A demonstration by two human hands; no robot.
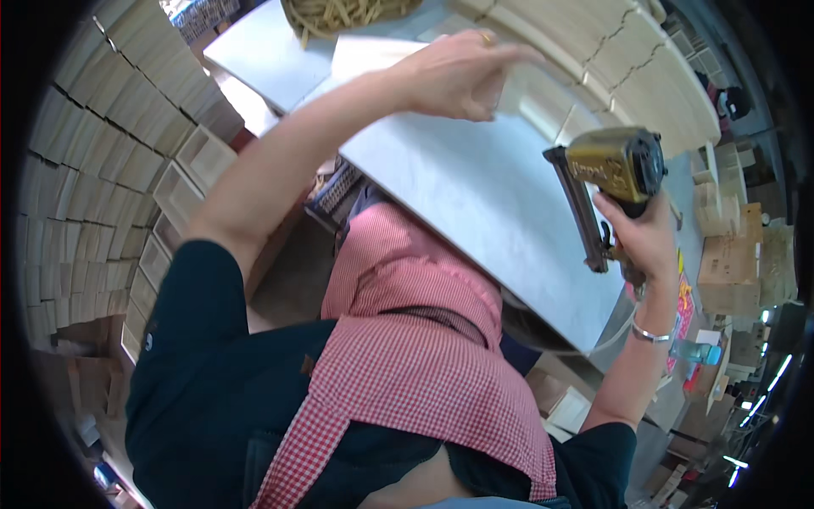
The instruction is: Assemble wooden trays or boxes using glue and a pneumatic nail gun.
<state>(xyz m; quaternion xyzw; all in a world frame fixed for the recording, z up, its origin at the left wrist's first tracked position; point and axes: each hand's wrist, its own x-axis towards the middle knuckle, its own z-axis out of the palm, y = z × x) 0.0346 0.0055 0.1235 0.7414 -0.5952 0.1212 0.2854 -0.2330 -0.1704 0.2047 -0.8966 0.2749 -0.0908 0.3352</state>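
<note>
Wood strips (352,15) lie heaped toward the table's (458,187) far edge, wooden pieces (89,204) stand stacked beyond its left edge, and a blue-capped bottle (695,351) and boxes (727,276) beyond its right.

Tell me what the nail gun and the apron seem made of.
Nail gun: probably metal, gold-coloured and glossy with highlights, though painted plastic is possible. Apron: matt cloth, judging by its soft folds and red-white check; cotton or blend, unclear.

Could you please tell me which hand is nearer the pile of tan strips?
The left hand, over the table, right of the tan strips; the right hand is farther right, gripping the nail gun.
</note>
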